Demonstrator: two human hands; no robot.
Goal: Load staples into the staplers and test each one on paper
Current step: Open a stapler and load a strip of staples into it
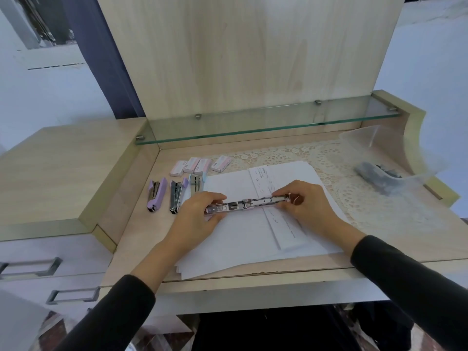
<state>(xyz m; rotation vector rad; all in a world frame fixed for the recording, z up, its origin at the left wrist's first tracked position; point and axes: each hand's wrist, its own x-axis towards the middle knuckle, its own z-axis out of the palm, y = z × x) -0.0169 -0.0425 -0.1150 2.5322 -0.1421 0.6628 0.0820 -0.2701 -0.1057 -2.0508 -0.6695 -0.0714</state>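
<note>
A clear plastic bag is seen at the right of the counter, lying partly on a lace mat. A grey object is held inside it, but what it is cannot be told. Four small boxes are set in a row near the back of the counter. They are closed, so their contents are not shown.

Just in front of the boxes, three staplers are laid side by side: a purple stapler, a grey stapler and a pale blue stapler, the last touching the edge of a stack of paper.

Over the stack, a metal stapler is held unfolded into one long flat line. Its left end is gripped by the left hand, with the fingers curled round it. Its right end is pinched by the fingers of the right hand. A folded strip of paper is spread beneath it, marked with short dark lines.

The counter is made of pale wood. A glass shelf is fixed above its back edge, and a tall wooden panel rises behind. Drawers with metal handles are fitted at the left. A pale wall and a dark blue curtain are seen beyond.
</note>
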